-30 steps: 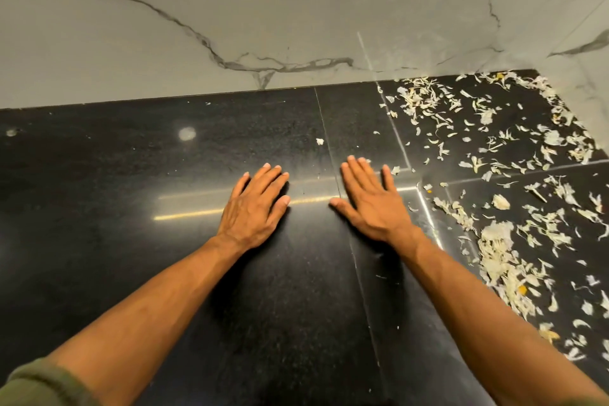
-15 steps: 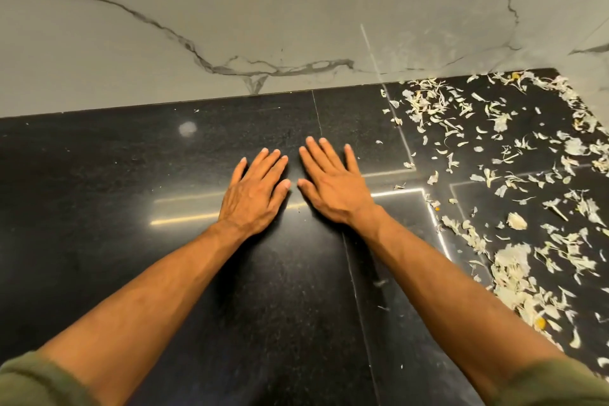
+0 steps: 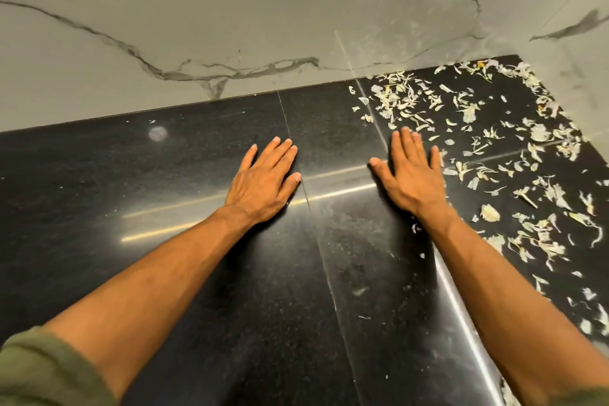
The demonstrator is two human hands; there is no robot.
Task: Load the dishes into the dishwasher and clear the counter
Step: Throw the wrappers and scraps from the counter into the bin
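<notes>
Peelings (image 3: 514,155) lie just beside right hand (image 3: 412,175).

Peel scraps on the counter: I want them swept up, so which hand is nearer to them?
Right. The right hand lies flat at the edge of the peel scraps, its little finger beside them. The left hand lies flat farther left, beyond the right hand.

Counts: 2 hands, left hand (image 3: 263,183) and right hand (image 3: 412,180), both flat on 1 black counter (image 3: 164,175). 1 olive sleeve (image 3: 43,372) clearly in view. 1 marble backsplash (image 3: 230,10). Pale peel scraps (image 3: 494,155): too many to count, dozens scattered on the right.
</notes>
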